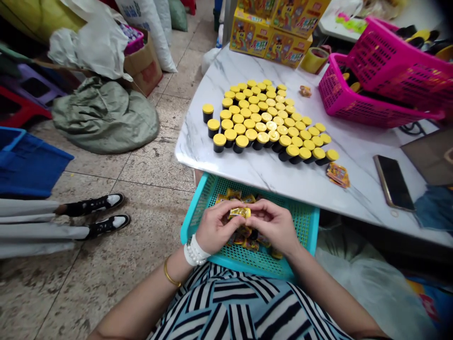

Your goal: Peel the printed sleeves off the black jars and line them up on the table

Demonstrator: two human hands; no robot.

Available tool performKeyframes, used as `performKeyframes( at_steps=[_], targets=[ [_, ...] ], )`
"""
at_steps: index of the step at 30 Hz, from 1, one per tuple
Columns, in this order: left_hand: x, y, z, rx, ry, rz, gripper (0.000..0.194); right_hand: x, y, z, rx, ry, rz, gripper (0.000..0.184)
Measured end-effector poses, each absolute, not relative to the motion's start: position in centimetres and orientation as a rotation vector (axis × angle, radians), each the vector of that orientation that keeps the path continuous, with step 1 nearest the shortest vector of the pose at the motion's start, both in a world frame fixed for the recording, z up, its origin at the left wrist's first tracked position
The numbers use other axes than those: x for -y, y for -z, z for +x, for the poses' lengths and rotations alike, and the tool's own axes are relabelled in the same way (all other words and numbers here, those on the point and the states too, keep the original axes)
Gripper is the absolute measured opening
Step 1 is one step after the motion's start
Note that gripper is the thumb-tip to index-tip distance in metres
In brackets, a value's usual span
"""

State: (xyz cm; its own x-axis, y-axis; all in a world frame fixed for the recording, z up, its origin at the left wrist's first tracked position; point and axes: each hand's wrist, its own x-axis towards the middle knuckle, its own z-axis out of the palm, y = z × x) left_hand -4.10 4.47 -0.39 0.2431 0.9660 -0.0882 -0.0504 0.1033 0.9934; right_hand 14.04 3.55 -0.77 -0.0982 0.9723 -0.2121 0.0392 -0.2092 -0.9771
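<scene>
My left hand point(215, 225) and my right hand point(274, 224) meet over a teal mesh tray point(306, 222) on my lap. Both pinch one small yellow foil packet point(239, 212) between the fingertips. More small packets point(247, 238) lie in the tray under my hands. On the white marble table point(247, 165) beyond the tray stand several rows of small black jars with yellow lids point(269, 120), packed tightly together. A pearl bracelet and a gold bangle are on my left wrist.
A loose packet point(339, 174) and a phone point(393, 182) lie on the table's right side. Pink baskets point(375, 80), a tape roll point(314, 59) and yellow cartons point(276, 28) sit at the back. Another person's legs and shoes point(102, 215) stretch in from the left, near sacks and bags.
</scene>
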Motion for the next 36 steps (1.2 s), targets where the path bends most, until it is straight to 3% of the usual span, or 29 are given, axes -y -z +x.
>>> performKeyframes(
  at_steps=[4, 9, 15, 19, 23, 31, 36],
  targets=[
    [-3.8, 0.6, -4.3, -0.989, -0.932, 1.273, 0.035, -4.0, 1.8, 14.3, 0.746, -1.915, -1.26, 0.035],
    [-3.8, 0.9, -4.1, -1.05, -0.903, 1.165, 0.031, -4.5, 2.9, 14.0, 0.568, -2.102, -1.178, 0.039],
    [-4.0, 2.0, -4.2, -0.891, -0.786, 0.785, 0.034, -5.2, 1.7, 14.2, 0.839, -1.866, -1.133, 0.031],
    [-3.9, 2.4, -4.3, -0.857, -0.668, 0.67, 0.041, -4.7, 1.5, 14.4, 1.057, -1.816, -1.052, 0.036],
    [-4.2, 2.3, -4.0, -0.832, -0.747, 0.556, 0.044, -3.7, 2.3, 13.8, 1.058, -1.632, -1.07, 0.021],
    [-4.4, 2.3, -3.1, -0.742, -0.722, 0.446, 0.045, -3.8, 1.8, 13.9, 1.427, -1.207, -1.055, 0.015],
    [-4.2, 2.2, -3.0, -0.631, -0.69, 0.401, 0.041, -3.4, 2.0, 13.8, 1.268, -1.127, -1.033, 0.006]
  ],
)
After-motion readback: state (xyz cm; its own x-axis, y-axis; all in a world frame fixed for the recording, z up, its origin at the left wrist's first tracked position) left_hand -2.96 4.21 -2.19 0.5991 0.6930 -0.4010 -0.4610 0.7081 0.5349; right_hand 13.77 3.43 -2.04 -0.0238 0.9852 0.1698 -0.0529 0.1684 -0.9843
